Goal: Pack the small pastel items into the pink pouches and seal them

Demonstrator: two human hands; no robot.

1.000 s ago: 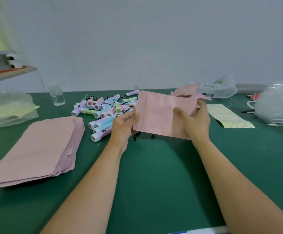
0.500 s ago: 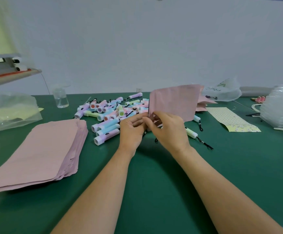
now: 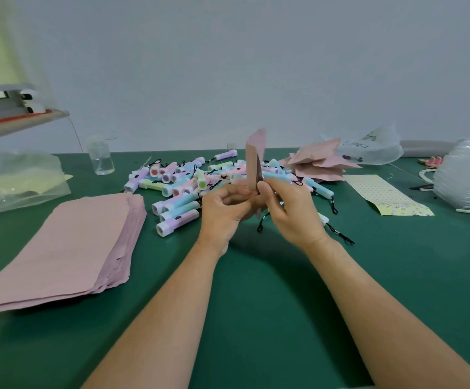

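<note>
A pink pouch [image 3: 254,160] stands upright and edge-on above the green table, its mouth pulled slightly apart. My left hand [image 3: 224,211] and my right hand [image 3: 290,210] both pinch its lower end, fingertips almost touching. A black cord loop [image 3: 261,224] hangs below my hands; whether an item is in the pouch is hidden. Behind my hands lies a pile of small pastel flashlight-like items [image 3: 184,182] in blue, purple, pink and green, with black cords. A flat stack of empty pink pouches [image 3: 68,245] lies at the left.
Several filled pink pouches [image 3: 319,162] are heaped at the back right beside a clear plastic bag [image 3: 371,148]. A dotted yellow sheet [image 3: 382,196], stacked clear plastic trays [image 3: 466,174], a small glass bottle [image 3: 101,158] and a plastic bag [image 3: 15,179] at the left also stand on the table.
The pouch has turned from lying flat and facing me to standing upright and edge-on. My right hand slid from its right edge to its lower end, next to my left hand.
</note>
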